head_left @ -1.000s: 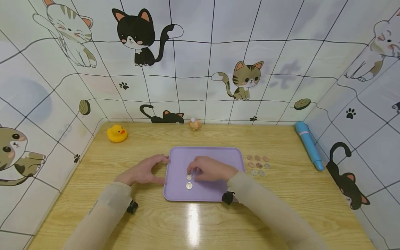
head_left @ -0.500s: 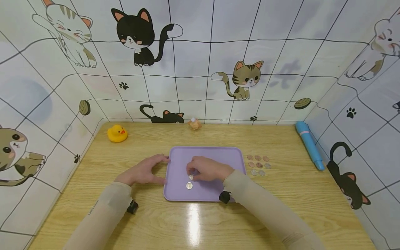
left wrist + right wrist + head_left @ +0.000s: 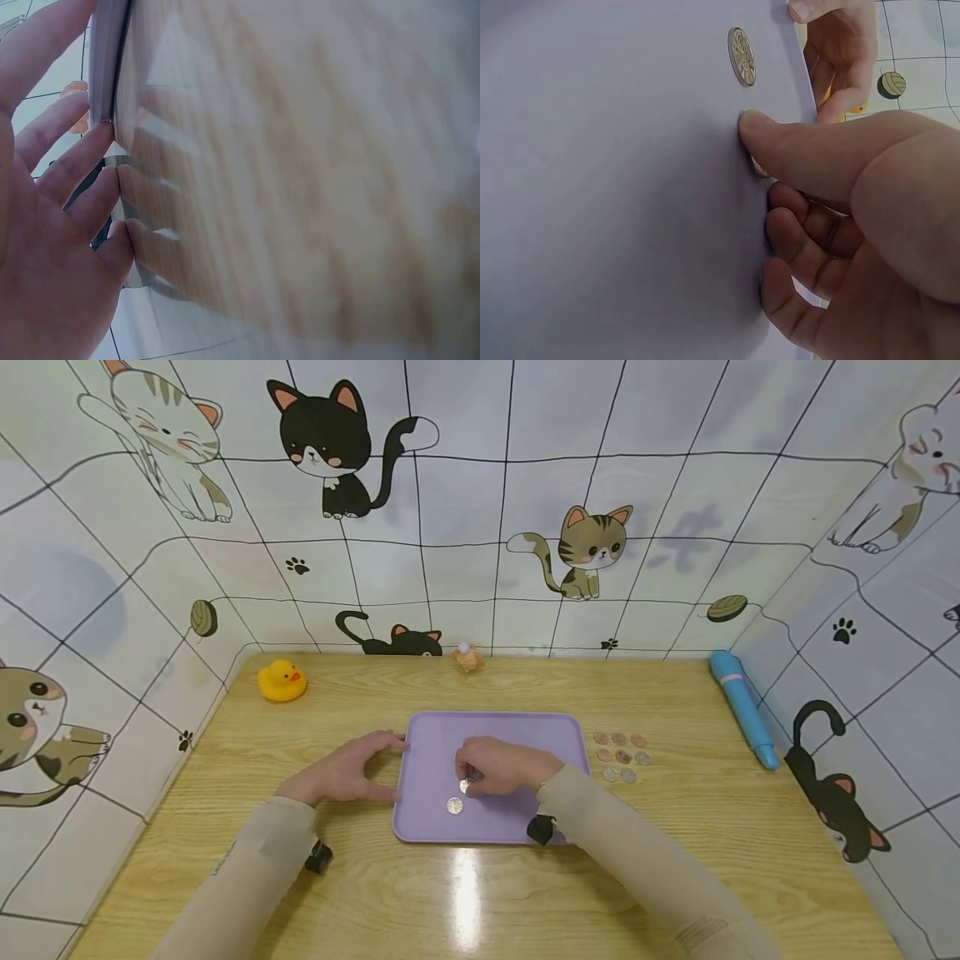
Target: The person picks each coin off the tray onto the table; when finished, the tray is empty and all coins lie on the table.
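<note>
On the purple tray (image 3: pixel 525 727), my right hand (image 3: pixel 504 765) has its thumb and fingers at a silver coin (image 3: pixel 466 786), which lies nearly flat. In the right wrist view the thumb covers most of that coin (image 3: pixel 758 166), and the other fingers curl down to the tray surface. A second silver coin (image 3: pixel 454 806) lies just nearer me, untouched; the right wrist view shows this coin (image 3: pixel 742 57) beyond the thumb. My left hand (image 3: pixel 347 770) is spread at the tray's left edge, thumb and fingertips against the rim; in the left wrist view its fingers (image 3: pixel 79 165) are extended.
Several copper coins (image 3: pixel 618 739) and silver coins (image 3: pixel 610 773) lie on the wooden table (image 3: pixel 360 893) right of the tray. A yellow rubber duck (image 3: pixel 282 681) and a small orange figure (image 3: pixel 467 657) stand at the back. A blue tube-like object (image 3: pixel 744 710) lies by the right wall.
My right hand has shifted slightly right, and the coin at its fingertips has slid right with it, out of line with the nearer coin. The left hand and tray stay put.
</note>
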A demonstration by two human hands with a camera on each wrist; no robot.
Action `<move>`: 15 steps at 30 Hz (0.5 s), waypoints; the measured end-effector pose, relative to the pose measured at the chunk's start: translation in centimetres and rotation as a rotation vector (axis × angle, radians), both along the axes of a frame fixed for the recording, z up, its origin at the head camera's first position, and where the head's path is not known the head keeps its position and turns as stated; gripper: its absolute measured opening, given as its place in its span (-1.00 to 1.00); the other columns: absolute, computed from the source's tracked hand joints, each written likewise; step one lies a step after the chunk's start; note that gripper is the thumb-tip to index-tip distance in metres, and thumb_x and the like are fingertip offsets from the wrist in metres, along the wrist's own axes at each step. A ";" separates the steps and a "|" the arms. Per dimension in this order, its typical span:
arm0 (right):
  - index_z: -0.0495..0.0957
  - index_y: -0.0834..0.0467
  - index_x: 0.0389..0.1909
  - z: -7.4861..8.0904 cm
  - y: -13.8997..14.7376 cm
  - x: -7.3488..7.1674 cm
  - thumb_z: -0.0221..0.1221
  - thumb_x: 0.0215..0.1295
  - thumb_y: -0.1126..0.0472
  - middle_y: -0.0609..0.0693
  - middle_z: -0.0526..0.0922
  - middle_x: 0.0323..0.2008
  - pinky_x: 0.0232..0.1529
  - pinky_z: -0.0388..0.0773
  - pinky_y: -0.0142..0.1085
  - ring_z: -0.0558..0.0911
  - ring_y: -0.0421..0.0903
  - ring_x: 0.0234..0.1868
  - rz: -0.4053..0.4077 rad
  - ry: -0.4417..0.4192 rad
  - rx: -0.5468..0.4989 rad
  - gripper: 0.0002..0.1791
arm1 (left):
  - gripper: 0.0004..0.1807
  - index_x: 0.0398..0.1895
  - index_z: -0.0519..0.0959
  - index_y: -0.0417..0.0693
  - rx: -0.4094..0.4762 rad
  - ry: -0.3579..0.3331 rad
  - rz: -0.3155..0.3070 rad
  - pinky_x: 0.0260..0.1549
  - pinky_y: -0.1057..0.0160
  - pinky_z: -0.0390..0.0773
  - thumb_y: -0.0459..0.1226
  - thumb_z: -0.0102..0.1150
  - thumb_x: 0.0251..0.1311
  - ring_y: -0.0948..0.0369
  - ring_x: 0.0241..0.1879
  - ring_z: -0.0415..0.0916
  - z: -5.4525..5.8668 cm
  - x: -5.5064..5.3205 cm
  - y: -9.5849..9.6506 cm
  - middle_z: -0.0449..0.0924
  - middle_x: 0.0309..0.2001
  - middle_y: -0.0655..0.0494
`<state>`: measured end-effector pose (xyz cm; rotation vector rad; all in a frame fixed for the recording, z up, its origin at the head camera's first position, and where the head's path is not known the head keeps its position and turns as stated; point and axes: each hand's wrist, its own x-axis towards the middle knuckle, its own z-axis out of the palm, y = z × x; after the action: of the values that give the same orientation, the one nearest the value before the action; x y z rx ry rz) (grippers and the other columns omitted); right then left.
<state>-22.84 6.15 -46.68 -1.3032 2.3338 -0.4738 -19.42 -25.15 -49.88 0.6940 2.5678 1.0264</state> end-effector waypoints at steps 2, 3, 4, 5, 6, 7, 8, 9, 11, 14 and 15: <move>0.61 0.13 -0.25 -0.1 -0.1 0.0 0.44 0.32 0.23 -0.05 0.56 -0.24 -0.03 0.49 -0.34 0.45 -0.21 -0.19 -0.004 0.003 0.003 -0.83 | -0.15 0.37 0.50 0.04 0.005 0.003 -0.002 0.52 -0.30 0.16 0.04 0.64 -0.01 -0.12 0.52 0.27 0.1 0.0 0.1 0.42 0.49 0.00; 0.60 0.12 -0.26 -0.1 -0.1 0.0 0.44 0.32 0.23 -0.06 0.56 -0.24 -0.03 0.49 -0.34 0.46 -0.21 -0.18 -0.006 0.004 0.006 -0.83 | -0.16 0.36 0.50 0.04 0.006 0.004 -0.003 0.52 -0.31 0.16 0.04 0.64 0.00 -0.13 0.51 0.27 0.1 0.1 0.1 0.43 0.48 0.00; 0.60 0.12 -0.26 -0.1 -0.1 0.0 0.44 0.31 0.23 -0.06 0.56 -0.24 -0.02 0.49 -0.34 0.46 -0.21 -0.18 -0.007 0.005 0.007 -0.83 | -0.16 0.36 0.50 0.04 0.007 0.003 -0.002 0.52 -0.31 0.16 0.03 0.64 0.00 -0.14 0.52 0.27 0.2 0.1 0.1 0.43 0.48 0.00; 0.60 0.12 -0.27 -0.1 -0.2 0.0 0.44 0.30 0.23 -0.07 0.57 -0.25 -0.02 0.50 -0.34 0.47 -0.21 -0.18 -0.007 0.005 0.006 -0.82 | -0.16 0.36 0.51 0.03 0.007 0.003 -0.001 0.52 -0.32 0.15 0.03 0.64 0.00 -0.15 0.52 0.26 0.2 0.1 0.1 0.43 0.48 0.00; 0.60 0.12 -0.27 -0.1 -0.2 0.0 0.44 0.30 0.24 -0.08 0.58 -0.26 -0.02 0.50 -0.34 0.48 -0.21 -0.18 -0.007 0.003 0.006 -0.82 | -0.17 0.36 0.50 0.04 0.005 0.002 0.000 0.52 -0.33 0.14 0.04 0.63 0.01 -0.15 0.53 0.25 0.1 0.1 0.0 0.43 0.49 0.00; 0.60 0.12 -0.27 -0.2 -0.2 0.0 0.45 0.30 0.24 -0.09 0.58 -0.27 -0.02 0.51 -0.35 0.49 -0.21 -0.19 -0.008 0.001 0.004 -0.82 | -0.17 0.36 0.50 0.05 0.005 -0.003 0.003 0.53 -0.33 0.13 0.04 0.64 0.01 -0.16 0.54 0.23 0.1 0.1 0.0 0.42 0.49 0.00; 0.60 0.12 -0.28 -0.2 -0.3 0.0 0.45 0.29 0.25 -0.09 0.59 -0.28 -0.02 0.51 -0.35 0.50 -0.21 -0.20 -0.010 -0.001 0.002 -0.82 | -0.17 0.36 0.50 0.06 0.004 -0.006 0.005 0.53 -0.34 0.12 0.04 0.64 0.01 -0.17 0.55 0.21 0.1 0.1 0.0 0.42 0.50 0.00; 0.60 0.13 -0.29 -0.2 -0.3 0.0 0.45 0.28 0.26 -0.09 0.60 -0.29 -0.04 0.52 -0.35 0.51 -0.22 -0.21 -0.014 -0.007 -0.002 -0.82 | -0.17 0.36 0.50 0.07 0.001 -0.006 0.007 0.53 -0.34 0.11 0.05 0.63 0.01 -0.17 0.55 0.20 0.0 0.1 0.0 0.41 0.50 0.00; 0.60 0.12 -0.30 -0.2 -0.3 -0.1 0.46 0.27 0.27 -0.11 0.62 -0.32 -0.07 0.53 -0.37 0.52 -0.23 -0.24 -0.022 -0.015 -0.009 -0.82 | -0.17 0.36 0.50 0.08 0.000 -0.006 0.008 0.53 -0.35 0.10 0.06 0.63 0.01 -0.18 0.56 0.18 0.0 0.1 -0.1 0.40 0.51 0.00; 0.61 0.11 -0.30 -0.2 -0.3 -0.1 0.47 0.26 0.28 -0.12 0.63 -0.34 -0.12 0.54 -0.39 0.54 -0.25 -0.27 -0.036 -0.026 -0.018 -0.82 | -0.16 0.36 0.50 0.09 -0.002 -0.003 0.005 0.52 -0.35 0.11 0.06 0.63 0.00 -0.18 0.55 0.20 -0.1 0.0 -0.1 0.40 0.51 0.00; 0.61 0.10 -0.30 -0.2 -0.3 0.0 0.47 0.25 0.28 -0.12 0.64 -0.35 -0.14 0.54 -0.39 0.54 -0.25 -0.28 -0.039 -0.028 -0.022 -0.82 | -0.17 0.36 0.50 0.10 -0.003 -0.002 0.004 0.52 -0.35 0.12 0.07 0.63 0.00 -0.17 0.55 0.21 -0.1 0.0 -0.1 0.40 0.51 0.00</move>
<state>-22.87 5.89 -46.88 -1.2550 2.3411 -0.5278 -19.40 -25.23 -49.97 0.6871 2.5699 1.0231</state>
